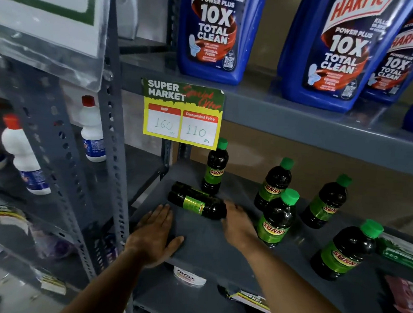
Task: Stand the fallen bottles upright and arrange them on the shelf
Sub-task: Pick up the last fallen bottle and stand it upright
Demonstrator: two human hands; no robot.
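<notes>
Nearest the camera, two bare forearms reached onto the grey metal shelf (pixel 201 244). The left hand (pixel 155 233) lay flat, palm down, on the shelf's front left corner, fingers together and extended, thumb spread along the front edge, gripping nothing. The right hand (pixel 238 223) reached farther in, its fingers at the cap end of a fallen bottle (pixel 197 201); whether they closed on it could not be told, as the fingertips were blurred and partly hidden. The fallen bottle, dark with a green label, lay on its side near the shelf's left end, base toward the left, and a second dark bottle (pixel 186 188) appeared to lie just behind it, touching. To the right stood five upright green-capped bottles labelled SUNNY: one at the front right (pixel 345 251), one beside the right wrist (pixel 277 218), two farther back (pixel 273 184) (pixel 325 202), and one at the rear left (pixel 215 168) behind the fallen pair. A yellow price tag (pixel 182 113) hung from the upper shelf's edge, above which stood blue Harpic bottles (pixel 215 32).
</notes>
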